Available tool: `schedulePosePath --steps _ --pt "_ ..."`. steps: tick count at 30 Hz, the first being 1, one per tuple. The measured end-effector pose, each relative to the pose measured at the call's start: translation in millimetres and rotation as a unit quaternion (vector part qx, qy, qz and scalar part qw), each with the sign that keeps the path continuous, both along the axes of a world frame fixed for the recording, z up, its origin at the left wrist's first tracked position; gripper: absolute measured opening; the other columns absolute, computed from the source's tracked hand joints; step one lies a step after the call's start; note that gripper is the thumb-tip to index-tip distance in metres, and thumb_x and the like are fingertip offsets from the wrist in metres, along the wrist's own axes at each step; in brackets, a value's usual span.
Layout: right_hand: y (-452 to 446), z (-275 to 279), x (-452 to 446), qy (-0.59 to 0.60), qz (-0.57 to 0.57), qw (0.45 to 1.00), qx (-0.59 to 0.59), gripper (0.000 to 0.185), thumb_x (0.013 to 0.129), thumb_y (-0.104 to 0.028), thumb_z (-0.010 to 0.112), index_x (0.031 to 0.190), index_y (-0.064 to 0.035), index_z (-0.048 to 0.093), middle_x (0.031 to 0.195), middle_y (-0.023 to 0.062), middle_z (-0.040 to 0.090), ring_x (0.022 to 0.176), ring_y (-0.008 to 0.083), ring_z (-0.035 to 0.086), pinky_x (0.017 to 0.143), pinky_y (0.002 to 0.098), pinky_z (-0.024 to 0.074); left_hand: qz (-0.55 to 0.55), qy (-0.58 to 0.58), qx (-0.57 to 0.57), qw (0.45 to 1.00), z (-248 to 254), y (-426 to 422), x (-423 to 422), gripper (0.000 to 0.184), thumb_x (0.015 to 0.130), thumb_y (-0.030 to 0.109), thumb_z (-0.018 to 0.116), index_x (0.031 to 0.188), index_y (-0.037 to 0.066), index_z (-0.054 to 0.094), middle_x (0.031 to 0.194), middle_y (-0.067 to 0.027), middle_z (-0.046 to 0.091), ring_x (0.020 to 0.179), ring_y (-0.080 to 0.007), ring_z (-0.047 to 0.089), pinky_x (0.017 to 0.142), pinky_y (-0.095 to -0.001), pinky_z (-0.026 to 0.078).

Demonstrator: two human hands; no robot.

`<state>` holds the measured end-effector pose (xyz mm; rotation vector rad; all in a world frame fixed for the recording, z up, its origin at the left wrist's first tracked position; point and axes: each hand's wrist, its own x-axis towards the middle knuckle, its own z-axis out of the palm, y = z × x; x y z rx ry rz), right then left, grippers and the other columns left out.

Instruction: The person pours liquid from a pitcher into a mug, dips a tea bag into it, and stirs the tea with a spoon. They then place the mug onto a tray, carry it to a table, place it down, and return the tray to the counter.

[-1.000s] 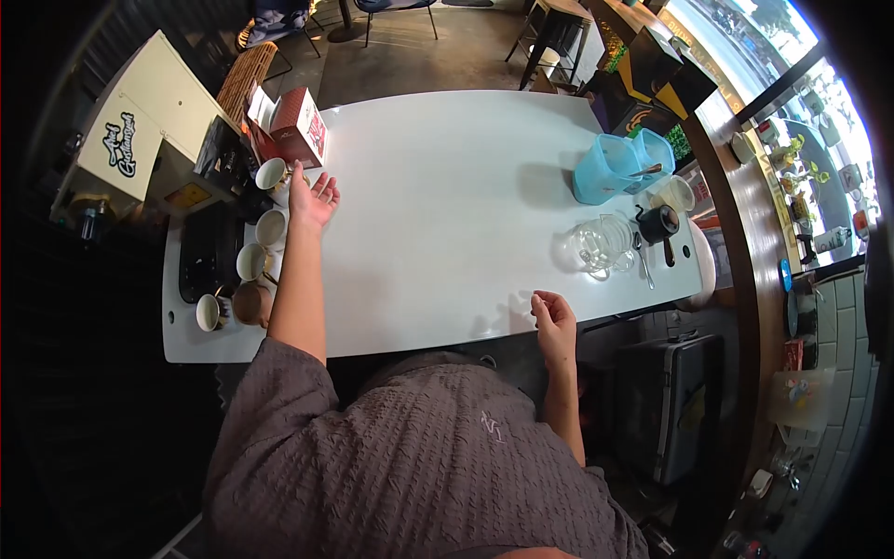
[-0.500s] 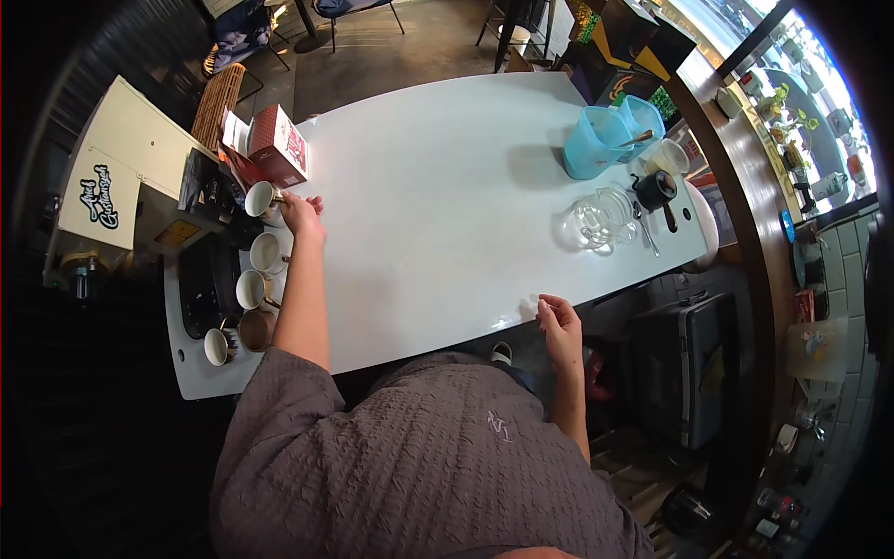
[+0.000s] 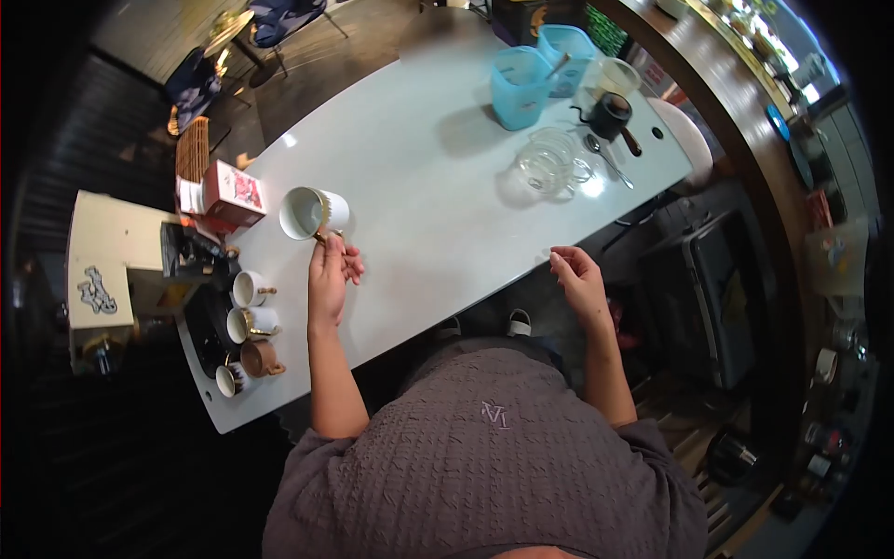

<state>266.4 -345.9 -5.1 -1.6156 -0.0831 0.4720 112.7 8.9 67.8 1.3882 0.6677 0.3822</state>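
Note:
My left hand (image 3: 332, 277) is closed on the gold handle of a white mug (image 3: 333, 212) with gold trim. The mug is off the row at the left and over the table, its mouth turned toward the left. My right hand (image 3: 582, 279) hovers by the table's near edge, fingers loosely curled and a little apart, with nothing seen in it. Along the left edge stand a white cup (image 3: 248, 289), a white cup with a gold handle (image 3: 246, 325), a brown cup (image 3: 260, 358) and a patterned cup (image 3: 232, 379).
On the white table (image 3: 400, 186), a clear glass vessel (image 3: 548, 163), a spoon (image 3: 615, 166), a black gooseneck kettle (image 3: 611, 115) and a blue pitcher (image 3: 518, 91) stand to the right. A red and white box (image 3: 235, 193) and a cream machine (image 3: 102, 247) are left.
My left hand has carried the white mug away from the row, rightward over the table. My right hand keeps near the table edge. The camera view has turned.

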Motion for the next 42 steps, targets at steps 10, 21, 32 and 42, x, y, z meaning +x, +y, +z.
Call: schedulePosePath --steps 10,21,32,42 --pt "-315 -60 87 -0.068 -0.407 0.838 -0.357 0.040 0.084 -0.039 0.069 0.103 -0.0045 0.067 0.089 0.0088 0.066 0.083 0.0209 0.063 0.077 0.0323 0.0491 -0.258 -0.075 -0.059 0.961 46 -156 90 0.031 0.101 0.035 0.042 0.091 0.007 0.044 0.092 -0.0112 0.055 0.069 -0.0164 0.057 0.056 -0.0253 0.044" --pt "-455 -138 152 -0.046 -0.363 0.664 -0.652 0.080 0.079 -0.041 0.066 0.141 -0.0022 0.034 0.136 0.0252 0.044 0.127 0.0412 0.041 0.104 0.0450 0.0382 -0.302 -0.116 -0.066 0.944 49 -211 130 0.034 0.100 0.039 0.043 0.089 0.007 0.041 0.095 -0.0135 0.053 0.070 -0.0177 0.057 0.056 -0.0257 0.046" --pt "-227 -72 60 -0.284 -0.356 0.824 -0.337 0.040 0.081 -0.019 0.064 0.113 0.0043 0.060 0.105 0.0210 0.063 0.100 0.0356 0.061 0.088 0.0409 0.0468 -0.090 -0.125 0.004 0.988 58 -118 36 0.027 0.103 0.031 0.039 0.092 0.007 0.044 0.093 -0.0101 0.054 0.070 -0.0153 0.055 0.058 -0.0265 0.044" --pt "85 -18 5 -0.430 -0.040 0.858 -0.279 0.034 0.075 -0.017 0.071 0.106 -0.0057 0.068 0.091 0.0162 0.061 0.090 0.0330 0.056 0.083 0.0410 0.0448 0.008 -0.096 0.029 0.995 43 -34 -142 0.029 0.102 0.029 0.043 0.092 0.003 0.051 0.091 -0.0083 0.055 0.070 -0.0122 0.054 0.059 -0.0250 0.045"
